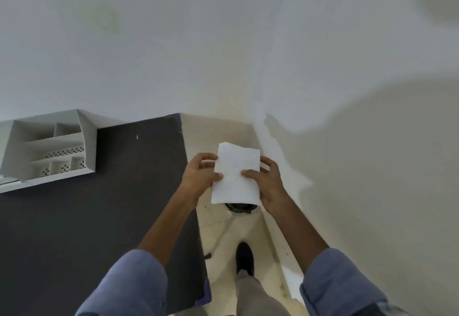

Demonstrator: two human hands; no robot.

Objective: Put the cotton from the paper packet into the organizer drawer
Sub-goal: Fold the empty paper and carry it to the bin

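A white paper packet [236, 174] is held upright in front of me, over the floor just right of the table. My left hand [200, 176] grips its left edge, thumb on the front. My right hand [267, 181] grips its right edge the same way. No cotton shows; the packet hides whatever is inside. The white organizer [90, 147] stands at the far left of the dark table, its compartments open toward me and apart from both hands. No drawer can be made out.
The dark table [111, 216] fills the lower left, its right edge running under my left forearm. White walls meet in a corner ahead. A dark round object [239, 207] lies on the pale floor below the packet. My shoe [244, 258] is beneath.
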